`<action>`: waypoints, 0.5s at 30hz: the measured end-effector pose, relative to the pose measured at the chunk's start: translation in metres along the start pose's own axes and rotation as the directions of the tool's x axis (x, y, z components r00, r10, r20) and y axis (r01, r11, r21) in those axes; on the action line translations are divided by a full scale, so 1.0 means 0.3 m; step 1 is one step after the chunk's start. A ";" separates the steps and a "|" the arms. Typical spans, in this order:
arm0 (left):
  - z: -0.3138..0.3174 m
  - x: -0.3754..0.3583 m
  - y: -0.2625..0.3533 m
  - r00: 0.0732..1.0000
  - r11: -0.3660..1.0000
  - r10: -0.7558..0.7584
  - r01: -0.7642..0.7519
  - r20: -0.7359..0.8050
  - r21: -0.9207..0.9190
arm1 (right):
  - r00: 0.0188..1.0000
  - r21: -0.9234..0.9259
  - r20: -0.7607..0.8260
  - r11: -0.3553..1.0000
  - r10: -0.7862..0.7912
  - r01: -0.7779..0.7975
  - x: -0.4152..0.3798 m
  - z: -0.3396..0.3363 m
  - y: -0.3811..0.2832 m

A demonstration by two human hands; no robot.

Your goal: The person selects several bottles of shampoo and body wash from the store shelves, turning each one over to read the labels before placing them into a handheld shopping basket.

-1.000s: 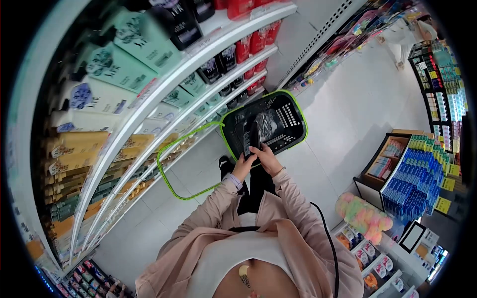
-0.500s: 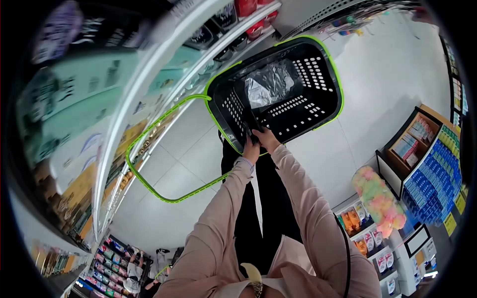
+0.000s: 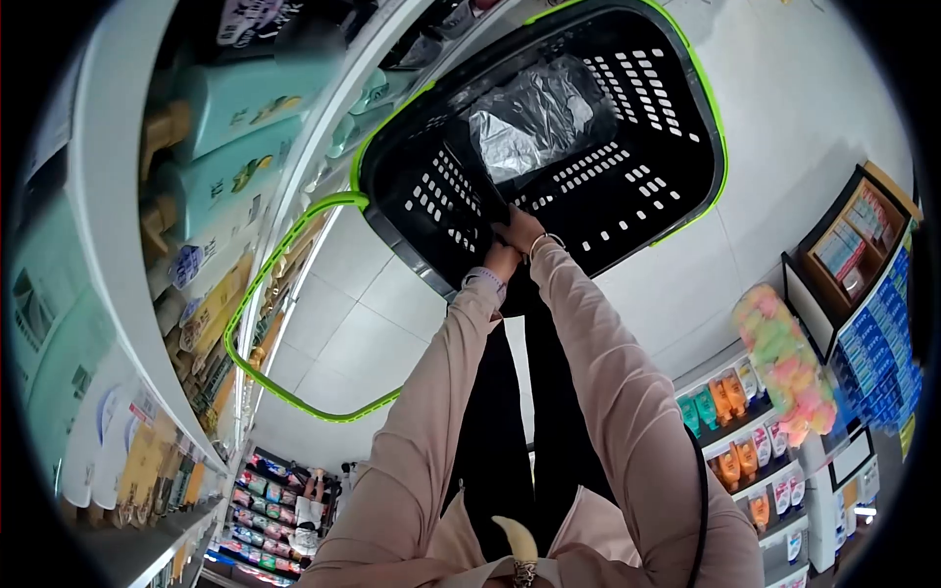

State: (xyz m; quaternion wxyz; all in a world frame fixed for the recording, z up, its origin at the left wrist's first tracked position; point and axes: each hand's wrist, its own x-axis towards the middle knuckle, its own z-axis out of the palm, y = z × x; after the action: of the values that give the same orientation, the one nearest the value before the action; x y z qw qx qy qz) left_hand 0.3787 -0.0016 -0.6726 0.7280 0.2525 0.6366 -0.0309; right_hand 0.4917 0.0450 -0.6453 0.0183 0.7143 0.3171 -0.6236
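A black plastic shopping basket [image 3: 588, 211] with a bright green rim is in front of my legs, seen from above. Inside it lies a crinkled, shiny silver-and-black plastic bag [image 3: 539, 118]. Both my hands meet at the basket's near side, closed around a dark bar that looks like the basket's black pull handle [image 3: 490, 186]. My left hand [image 3: 502, 261] is the lower one, with a beaded band at its wrist; my right hand [image 3: 521, 229], wearing a bangle, is just above and beside it. The fingers partly hide the bar. A green carrying handle [image 3: 294, 400] hangs out to the left.
Close on the left are shelves [image 3: 108, 363] with green pump bottles [image 3: 235, 157] and other bottles. Pale floor tiles [image 3: 774, 147] spread to the right. Further right hang pastel bath puffs [image 3: 784, 363], near a stand of blue boxes [image 3: 882, 333] and shelves of orange bottles [image 3: 730, 465].
The basket appears larger and nearer, with its far edge higher in view. My hands have shifted slightly up and stay together on the handle. The left shelves look closer.
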 end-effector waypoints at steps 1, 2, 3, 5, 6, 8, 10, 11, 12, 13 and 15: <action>0.001 -0.027 0.032 1.000 1.000 -0.009 0.009 0.004 0.008 | 1.000 0.013 -0.002 1.000 -0.024 0.024 0.005 0.012 0.007; 0.002 -0.050 0.073 0.999 0.996 -0.049 0.050 0.012 -0.079 | 1.000 0.022 -0.001 1.000 -0.018 0.018 0.008 0.026 0.010; 0.004 -0.074 0.116 0.996 0.982 -0.087 0.089 0.023 -0.166 | 0.997 0.051 -0.048 0.996 -0.065 0.068 0.016 0.047 0.018; 0.000 -0.096 0.125 0.993 0.969 -0.118 0.114 -0.007 -0.221 | 0.997 0.111 -0.036 0.991 -0.074 0.077 0.033 0.077 0.018; -0.009 -0.085 0.111 0.989 0.950 -0.146 0.129 -0.039 -0.284 | 0.997 0.121 -0.040 0.990 -0.071 0.076 0.040 0.085 0.010; -0.052 -0.061 0.078 0.995 0.964 -0.103 0.099 -0.005 -0.248 | 0.993 0.132 -0.105 0.988 -0.062 0.076 0.040 0.120 0.001; -0.070 -0.058 0.082 0.987 0.954 -0.129 0.150 0.098 -0.261 | 0.996 0.166 -0.082 0.984 -0.046 0.059 0.064 0.164 0.030; -0.072 -0.060 0.086 0.983 0.946 -0.156 0.178 0.102 -0.270 | 0.978 0.124 -0.165 0.981 -0.129 0.150 0.069 0.187 0.040; -0.077 -0.060 0.074 0.983 0.948 -0.155 0.176 0.100 -0.265 | 0.944 0.072 -0.249 0.968 -0.217 0.241 0.075 0.198 0.040; -0.073 -0.056 0.072 0.989 0.968 -0.121 0.136 0.080 -0.212 | 0.941 0.075 -0.257 0.967 -0.219 0.245 0.090 0.189 0.041; -0.083 -0.024 0.035 0.995 0.984 -0.079 0.089 0.067 -0.154 | 0.972 -0.018 0.217 0.995 -0.091 0.097 0.100 0.162 0.039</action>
State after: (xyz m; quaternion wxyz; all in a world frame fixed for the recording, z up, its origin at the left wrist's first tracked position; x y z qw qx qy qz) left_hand 0.3585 0.0158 -0.6639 0.7628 0.1664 0.6246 -0.0192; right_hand 0.4551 0.0280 -0.6874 0.0335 0.6262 0.3555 -0.6931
